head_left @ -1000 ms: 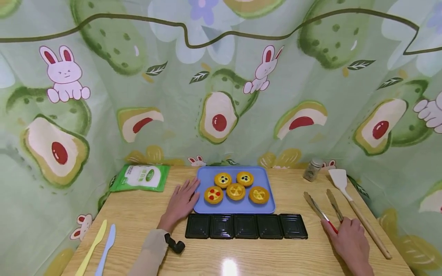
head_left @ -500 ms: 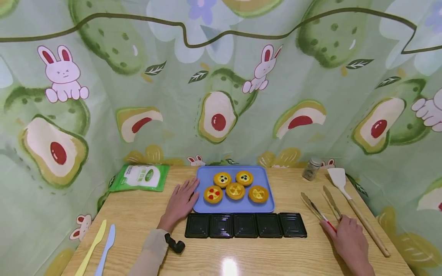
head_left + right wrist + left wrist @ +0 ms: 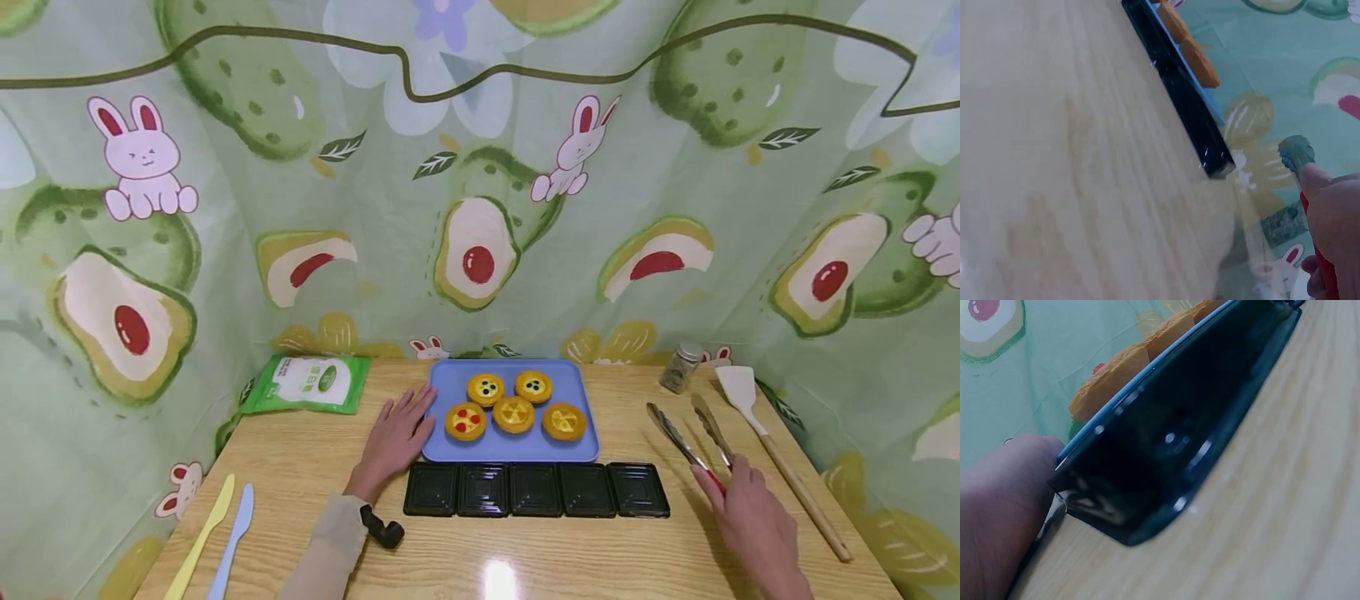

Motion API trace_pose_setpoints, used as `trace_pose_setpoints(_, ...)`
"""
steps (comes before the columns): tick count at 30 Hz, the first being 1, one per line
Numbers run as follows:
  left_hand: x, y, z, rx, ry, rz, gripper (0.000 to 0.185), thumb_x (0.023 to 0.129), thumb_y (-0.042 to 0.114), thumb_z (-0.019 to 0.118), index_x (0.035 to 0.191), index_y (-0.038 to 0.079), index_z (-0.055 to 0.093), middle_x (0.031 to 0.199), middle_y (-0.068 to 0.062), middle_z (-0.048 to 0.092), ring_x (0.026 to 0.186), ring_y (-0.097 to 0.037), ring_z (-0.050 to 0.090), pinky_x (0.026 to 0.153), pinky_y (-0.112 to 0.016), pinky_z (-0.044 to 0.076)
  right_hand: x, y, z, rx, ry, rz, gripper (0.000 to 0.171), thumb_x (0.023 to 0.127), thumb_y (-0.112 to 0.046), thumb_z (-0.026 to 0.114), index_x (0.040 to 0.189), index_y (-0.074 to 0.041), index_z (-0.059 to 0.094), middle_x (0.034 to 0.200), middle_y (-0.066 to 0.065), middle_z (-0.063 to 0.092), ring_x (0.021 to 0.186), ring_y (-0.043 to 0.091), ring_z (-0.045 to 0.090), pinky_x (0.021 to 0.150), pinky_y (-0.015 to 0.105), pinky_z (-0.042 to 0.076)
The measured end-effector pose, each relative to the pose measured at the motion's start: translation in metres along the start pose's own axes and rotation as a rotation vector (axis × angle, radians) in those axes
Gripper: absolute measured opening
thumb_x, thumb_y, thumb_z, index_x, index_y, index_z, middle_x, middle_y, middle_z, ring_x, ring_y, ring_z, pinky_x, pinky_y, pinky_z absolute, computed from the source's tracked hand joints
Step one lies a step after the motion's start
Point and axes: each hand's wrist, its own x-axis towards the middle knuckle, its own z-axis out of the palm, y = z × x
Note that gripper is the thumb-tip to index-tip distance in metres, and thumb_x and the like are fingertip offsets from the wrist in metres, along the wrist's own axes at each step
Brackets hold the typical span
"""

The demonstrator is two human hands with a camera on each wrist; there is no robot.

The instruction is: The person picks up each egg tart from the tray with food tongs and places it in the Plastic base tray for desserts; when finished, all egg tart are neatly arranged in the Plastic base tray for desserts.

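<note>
Lifted slightly since a second ago, the tongs (image 3: pixel 686 437) now angle up off the desk (image 3: pixel 300 475) in the right hand (image 3: pixel 750 521)'s closed grip; left hand (image 3: pixel 393 442) rests flat, fingers relaxed, against the tray (image 3: pixel 581 417)

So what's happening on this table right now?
A person sits at a wooden table. Their left hand rests flat against the left edge of a blue tray holding five small round fruit tarts. Their right hand holds metal tongs with a red grip, tips pointing away from the person. A row of five black square plastic containers sits in front of the tray, with nothing in them.
</note>
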Motion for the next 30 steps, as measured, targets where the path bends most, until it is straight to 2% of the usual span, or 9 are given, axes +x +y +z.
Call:
trace_pose_setpoints(5,0.0,0.001,-0.001,0.004,0.007,0.0,0.059,0.111,0.045,0.042,0.165,0.024,0.034,0.171,0.004,0.028,0.159,-0.03,0.023,0.127,-0.061,0.013,0.001,-0.011,-0.005,0.0,0.025,-0.017,0.079,0.102,-0.063,0.056,0.124,0.012,0.047,0.083,0.02,0.057,0.056,0.029,0.052,0.045,0.044,0.041)
trace_pose_setpoints(9,0.0,0.0,0.0,-0.002,0.018,0.003,0.058,0.111,0.045,0.043,0.165,0.023,0.036,0.17,0.002,0.03,0.158,-0.031,0.025,0.126,-0.061,0.014,0.003,-0.022,-0.006,-0.008,0.049,-0.058,0.077,0.098,-0.06,0.065,0.118,0.012,0.051,0.07,0.011,0.053,0.051,0.024,0.049,0.041,0.04,0.039)
trace_pose_setpoints(13,0.0,0.0,0.001,-0.001,0.023,0.008,0.058,0.111,0.045,0.044,0.164,0.022,0.037,0.17,0.002,0.031,0.158,-0.032,0.026,0.126,-0.062,0.014,0.005,-0.037,-0.008,0.011,-0.022,-0.068,0.074,0.097,-0.062,0.064,0.115,0.009,0.053,0.065,0.006,0.048,0.051,0.021,0.047,0.041,0.036,0.035)
trace_pose_setpoints(18,0.0,0.0,0.0,0.013,0.007,0.003,0.059,0.111,0.045,0.042,0.165,0.024,0.034,0.17,0.004,0.029,0.159,-0.03,0.025,0.127,-0.06,0.014,0.008,-0.056,-0.007,0.029,-0.152,-0.056,0.084,0.094,-0.073,0.06,0.121,0.006,0.055,0.074,0.006,0.056,0.06,0.021,0.053,0.047,0.037,0.041)
trace_pose_setpoints(23,0.0,-0.001,0.0,0.027,-0.005,-0.001,0.059,0.112,0.047,0.04,0.166,0.025,0.032,0.171,0.005,0.027,0.159,-0.029,0.023,0.127,-0.059,0.014,0.01,-0.074,0.002,0.019,-0.18,-0.117,0.086,0.091,-0.076,0.06,0.126,0.002,0.059,0.081,0.007,0.064,0.064,0.02,0.059,0.048,0.039,0.045)
trace_pose_setpoints(30,0.001,-0.004,0.002,0.048,-0.015,-0.009,0.059,0.112,0.049,0.037,0.167,0.027,0.029,0.171,0.008,0.024,0.16,-0.026,0.021,0.128,-0.057,0.013,0.016,-0.094,0.013,-0.028,-0.211,-0.159,0.09,0.089,-0.082,0.056,0.125,0.0,0.06,0.078,0.005,0.061,0.061,0.02,0.054,0.047,0.038,0.042)
